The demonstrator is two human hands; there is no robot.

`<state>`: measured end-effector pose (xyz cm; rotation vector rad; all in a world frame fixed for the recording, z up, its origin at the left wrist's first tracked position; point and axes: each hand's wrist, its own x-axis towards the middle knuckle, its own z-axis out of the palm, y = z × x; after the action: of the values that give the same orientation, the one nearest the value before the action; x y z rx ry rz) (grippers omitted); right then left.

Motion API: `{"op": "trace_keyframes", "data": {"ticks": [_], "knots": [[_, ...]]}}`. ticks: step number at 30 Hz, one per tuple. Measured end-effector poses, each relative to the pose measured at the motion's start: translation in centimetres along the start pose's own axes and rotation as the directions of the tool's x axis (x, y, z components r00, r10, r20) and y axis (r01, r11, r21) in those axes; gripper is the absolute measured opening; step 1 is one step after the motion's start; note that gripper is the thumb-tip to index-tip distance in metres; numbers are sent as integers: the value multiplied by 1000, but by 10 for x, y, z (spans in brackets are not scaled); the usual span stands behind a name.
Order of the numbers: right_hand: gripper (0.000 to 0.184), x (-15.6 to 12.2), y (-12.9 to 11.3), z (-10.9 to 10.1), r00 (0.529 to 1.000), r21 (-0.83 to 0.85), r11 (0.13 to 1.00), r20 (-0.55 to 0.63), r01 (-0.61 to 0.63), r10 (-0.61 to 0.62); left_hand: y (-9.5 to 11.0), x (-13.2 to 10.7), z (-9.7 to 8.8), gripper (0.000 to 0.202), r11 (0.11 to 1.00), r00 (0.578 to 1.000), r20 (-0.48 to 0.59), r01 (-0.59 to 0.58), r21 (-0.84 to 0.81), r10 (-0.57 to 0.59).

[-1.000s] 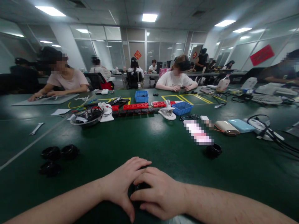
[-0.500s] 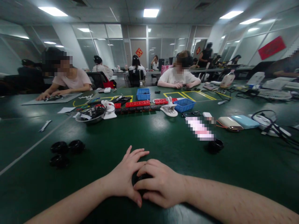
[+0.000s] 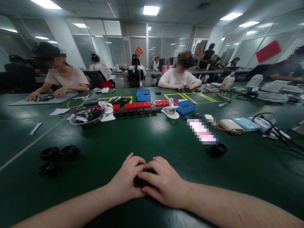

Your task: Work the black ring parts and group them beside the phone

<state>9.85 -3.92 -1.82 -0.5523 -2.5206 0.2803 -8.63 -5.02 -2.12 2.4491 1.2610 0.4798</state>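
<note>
Gripping small blk part (image 3: 142, 181) w/ L hand (image 3: 127, 183) & R hand (image 3: 165, 186), both closed round it, on green table (image 3: 166, 142)

Both forearms are reaching in from the bottom edge of the frame, the left one from the lower left corner and the right one from the lower right, and they are converging at the lower centre. The left hand (image 3: 127, 183) is lying palm down, its fingers curling inward toward the other hand. The right hand (image 3: 165, 185) is sitting just beside it, knuckles up, its fingers bending toward the left. The fingertips of the two hands are touching, and the hands are cupping together. Both wrists are lying low and straight, bare of sleeves.
</note>
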Motion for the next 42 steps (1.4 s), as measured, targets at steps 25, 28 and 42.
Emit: {"op": "trace_keyframes", "data": {"ticks": [25,28,42], "knots": [[25,6,-2,-3,989,118,983,43,139,-145,-21,5,-11,72,980,978,106,-166,-110,178],[26,4,-1,-2,998,57,998,41,36,-38,-18,1,-2,72,993,994,21,-108,-41,109],[27,4,1,-3,997,47,996,42,-72,70,-4,4,9,43,999,996,-79,44,22,-42]]}}
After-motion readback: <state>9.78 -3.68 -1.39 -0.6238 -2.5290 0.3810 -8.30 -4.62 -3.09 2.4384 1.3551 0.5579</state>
